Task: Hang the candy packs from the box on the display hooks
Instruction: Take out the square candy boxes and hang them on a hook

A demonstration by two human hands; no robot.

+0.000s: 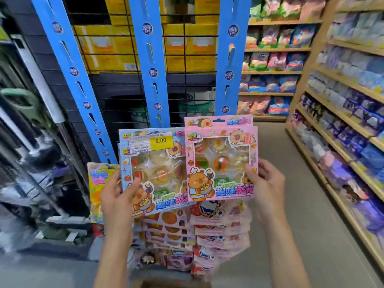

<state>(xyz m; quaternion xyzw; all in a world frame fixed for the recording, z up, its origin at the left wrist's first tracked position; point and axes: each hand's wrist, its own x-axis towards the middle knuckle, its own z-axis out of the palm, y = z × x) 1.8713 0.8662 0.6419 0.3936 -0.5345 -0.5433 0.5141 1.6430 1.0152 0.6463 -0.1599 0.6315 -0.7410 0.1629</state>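
Observation:
My left hand [117,196] grips the lower left corner of a stack of blue candy packs [153,163]; the top one carries a yellow 6.00 price label. My right hand [264,183] holds the right edge of pink candy packs [220,161], thumb on the front. Both stacks are held side by side in front of a black wire grid. Three blue cardboard display strips [152,71] with slotted hooks hang on that grid, bare above the packs. A yellow pack [97,179] shows behind my left hand. Only a brown edge of the box [153,284] shows at the bottom.
Below my hands hang rows of other candy packs [220,229] on the strips. Yellow cartons [99,46] sit behind the grid. Wooden shelves [340,125] full of snack bags line the right side, with grey aisle floor [291,204] between. A dark rack stands at the left.

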